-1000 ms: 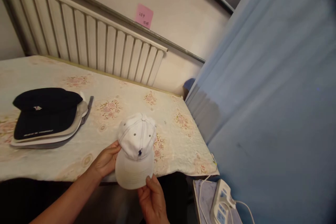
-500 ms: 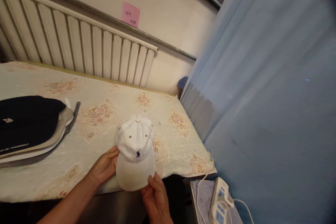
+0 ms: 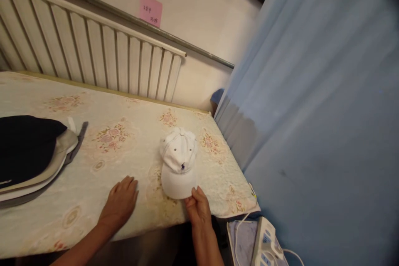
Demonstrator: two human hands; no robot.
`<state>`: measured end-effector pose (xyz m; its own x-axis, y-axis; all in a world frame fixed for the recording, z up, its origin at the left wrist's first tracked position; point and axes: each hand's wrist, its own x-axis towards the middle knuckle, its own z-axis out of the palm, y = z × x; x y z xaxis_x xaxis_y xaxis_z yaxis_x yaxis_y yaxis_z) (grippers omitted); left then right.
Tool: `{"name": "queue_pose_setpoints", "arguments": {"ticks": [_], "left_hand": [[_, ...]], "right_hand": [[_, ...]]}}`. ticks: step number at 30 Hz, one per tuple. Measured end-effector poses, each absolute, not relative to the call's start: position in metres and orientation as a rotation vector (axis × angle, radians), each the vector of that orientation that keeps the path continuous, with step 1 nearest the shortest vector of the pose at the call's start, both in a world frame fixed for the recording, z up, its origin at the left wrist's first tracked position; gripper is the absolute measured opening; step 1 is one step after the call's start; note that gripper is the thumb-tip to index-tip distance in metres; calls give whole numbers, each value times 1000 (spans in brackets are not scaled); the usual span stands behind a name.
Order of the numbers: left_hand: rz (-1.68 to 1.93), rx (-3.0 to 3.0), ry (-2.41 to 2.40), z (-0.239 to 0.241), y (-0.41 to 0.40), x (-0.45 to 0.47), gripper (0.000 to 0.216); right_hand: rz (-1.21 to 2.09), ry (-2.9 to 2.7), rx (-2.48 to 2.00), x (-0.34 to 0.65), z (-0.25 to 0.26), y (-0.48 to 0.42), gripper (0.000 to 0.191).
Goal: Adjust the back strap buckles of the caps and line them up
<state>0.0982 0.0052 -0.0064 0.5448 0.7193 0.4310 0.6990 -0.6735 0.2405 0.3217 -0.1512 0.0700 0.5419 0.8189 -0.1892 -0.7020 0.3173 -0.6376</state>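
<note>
A white baseball cap [image 3: 178,153] with a small dark blue logo sits on the floral bed cover [image 3: 140,141], its brim towards me. My right hand [image 3: 200,207] pinches the brim's front right edge between thumb and fingers. To the cap's left, my left hand [image 3: 120,201] is low over the cover, palm down, apart from the cap. Its fingers are loosely bent and hold nothing. At the left edge lies a stack of caps [image 3: 28,149], black on top, with beige, white and grey brims beneath.
A radiator [image 3: 93,50] runs along the wall behind the bed, below a pink note [image 3: 151,10]. On the right hangs a blue curtain [image 3: 311,124]. A white power strip [image 3: 264,239] with cables rests on a small stand at the lower right.
The white cap has moved right and away from me onto the bed. My left hand has let go of it and moved left; my right hand still grips the brim.
</note>
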Motion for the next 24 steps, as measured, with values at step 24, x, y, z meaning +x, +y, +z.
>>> {"name": "queue_pose_setpoints", "arguments": {"ticks": [24], "left_hand": [[724, 2909, 1286, -7, 4, 99, 36]], "right_hand": [[650, -217, -948, 479, 29, -26, 16]]}}
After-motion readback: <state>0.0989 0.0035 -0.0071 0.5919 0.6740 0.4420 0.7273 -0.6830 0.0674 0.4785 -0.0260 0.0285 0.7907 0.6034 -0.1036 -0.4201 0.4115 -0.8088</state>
